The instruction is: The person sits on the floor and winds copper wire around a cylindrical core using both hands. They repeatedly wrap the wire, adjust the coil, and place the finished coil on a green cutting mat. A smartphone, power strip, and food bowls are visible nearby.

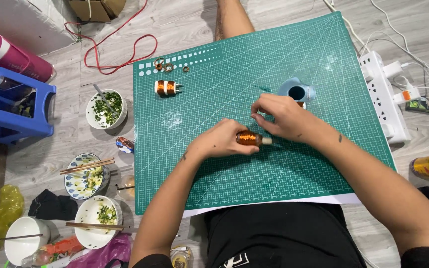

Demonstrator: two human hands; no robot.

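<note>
Presently, a copper wire coil [248,137] is grasped in the left hand [219,141], its end pinched by the right hand [281,116]; a second wound coil [166,87] lies finished on the green cutting mat [323,164].

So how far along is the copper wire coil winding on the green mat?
One copper-wound coil with white bands lies finished-looking on the green cutting mat. A second copper-wound coil is in hand: the left hand grips it while the right hand works at its end. Small copper rings sit unused near the mat's corner.
</note>
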